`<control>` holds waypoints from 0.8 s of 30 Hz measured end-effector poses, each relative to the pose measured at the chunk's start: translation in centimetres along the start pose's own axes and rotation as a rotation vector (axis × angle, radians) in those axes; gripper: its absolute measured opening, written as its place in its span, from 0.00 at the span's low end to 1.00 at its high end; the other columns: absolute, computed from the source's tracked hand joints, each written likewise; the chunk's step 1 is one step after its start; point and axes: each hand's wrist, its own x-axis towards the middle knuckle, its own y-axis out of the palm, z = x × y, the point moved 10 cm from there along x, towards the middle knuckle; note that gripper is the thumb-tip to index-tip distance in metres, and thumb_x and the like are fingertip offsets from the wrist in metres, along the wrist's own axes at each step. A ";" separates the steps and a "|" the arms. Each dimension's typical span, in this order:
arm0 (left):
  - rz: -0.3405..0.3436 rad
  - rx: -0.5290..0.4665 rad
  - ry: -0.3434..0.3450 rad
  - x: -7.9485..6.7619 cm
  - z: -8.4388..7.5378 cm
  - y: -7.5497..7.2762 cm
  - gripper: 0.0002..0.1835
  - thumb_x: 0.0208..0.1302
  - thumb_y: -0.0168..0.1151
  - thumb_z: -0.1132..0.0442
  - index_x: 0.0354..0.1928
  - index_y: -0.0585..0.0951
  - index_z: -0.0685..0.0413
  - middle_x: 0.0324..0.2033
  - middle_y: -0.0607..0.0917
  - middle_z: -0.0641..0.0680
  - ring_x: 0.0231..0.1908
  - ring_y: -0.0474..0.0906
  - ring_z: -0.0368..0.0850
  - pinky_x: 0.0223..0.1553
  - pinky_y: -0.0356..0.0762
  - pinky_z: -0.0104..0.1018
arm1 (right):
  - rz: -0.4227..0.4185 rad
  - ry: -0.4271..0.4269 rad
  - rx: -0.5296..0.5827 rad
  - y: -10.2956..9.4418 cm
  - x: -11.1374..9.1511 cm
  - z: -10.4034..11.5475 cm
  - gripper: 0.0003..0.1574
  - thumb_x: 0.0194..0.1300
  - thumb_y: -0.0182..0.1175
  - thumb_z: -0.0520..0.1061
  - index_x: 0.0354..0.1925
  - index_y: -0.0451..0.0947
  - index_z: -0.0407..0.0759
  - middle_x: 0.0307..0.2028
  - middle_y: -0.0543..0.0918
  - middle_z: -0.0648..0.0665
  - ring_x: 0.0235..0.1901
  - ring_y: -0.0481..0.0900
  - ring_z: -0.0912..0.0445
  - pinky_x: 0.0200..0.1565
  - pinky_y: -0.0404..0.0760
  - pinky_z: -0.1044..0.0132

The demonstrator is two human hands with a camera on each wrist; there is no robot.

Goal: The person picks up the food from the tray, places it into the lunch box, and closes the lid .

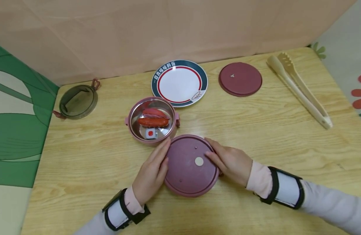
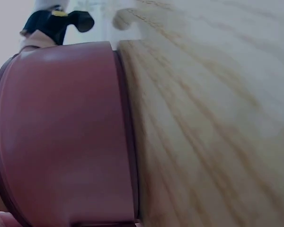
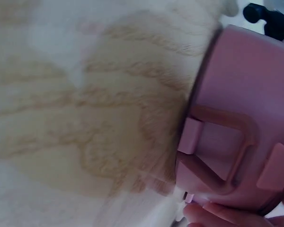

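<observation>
A round purple lunch box (image 1: 189,182) stands between both hands, its flat face with a white round sticker (image 1: 199,161) turned up. My left hand (image 1: 149,178) holds its left side, fingers along the wall and thumb at the edge. On the opposite side my right hand (image 1: 234,161) grips it, with fingertips over the upper rim. A loop-shaped clip (image 3: 241,156) shows low on its wall in the right wrist view. Just beyond the left fingertips is an open pink container (image 1: 133,135), steel inside, holding a red sausage (image 1: 153,122), another reddish piece (image 1: 154,113) and a white block with a red mark (image 1: 150,133).
A white plate with a blue rim (image 1: 179,82) lies behind the open container. To its right are a dark red round lid (image 1: 240,79) and beige tongs (image 1: 301,91). A dark see-through lid with red clips (image 1: 79,101) sits at the back left of the wooden table (image 1: 89,156).
</observation>
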 end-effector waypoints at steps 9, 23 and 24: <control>0.042 -0.357 -0.267 -1.0 3.7 -0.4 0.27 0.74 0.51 0.59 0.71 0.64 0.55 0.68 0.69 0.56 0.68 0.64 0.49 0.66 0.66 0.43 | 0.186 0.217 0.291 -0.3 -1.1 -3.8 0.31 0.76 0.45 0.53 0.66 0.67 0.33 0.54 0.81 0.36 0.54 0.79 0.44 0.56 0.77 0.48; 0.137 -0.486 -0.416 -1.7 5.1 1.1 0.26 0.76 0.47 0.55 0.70 0.66 0.58 0.68 0.69 0.55 0.70 0.60 0.47 0.71 0.56 0.45 | 0.294 0.170 0.430 1.5 -2.5 -2.9 0.31 0.72 0.54 0.51 0.63 0.68 0.31 0.36 0.86 0.54 0.35 0.82 0.67 0.42 0.81 0.69; 0.134 -0.484 -0.413 -1.6 5.1 1.1 0.25 0.76 0.47 0.55 0.69 0.67 0.58 0.67 0.70 0.54 0.70 0.60 0.47 0.71 0.57 0.45 | 0.280 0.159 0.406 1.4 -2.5 -2.7 0.29 0.73 0.53 0.51 0.63 0.70 0.33 0.35 0.86 0.56 0.34 0.82 0.67 0.41 0.81 0.69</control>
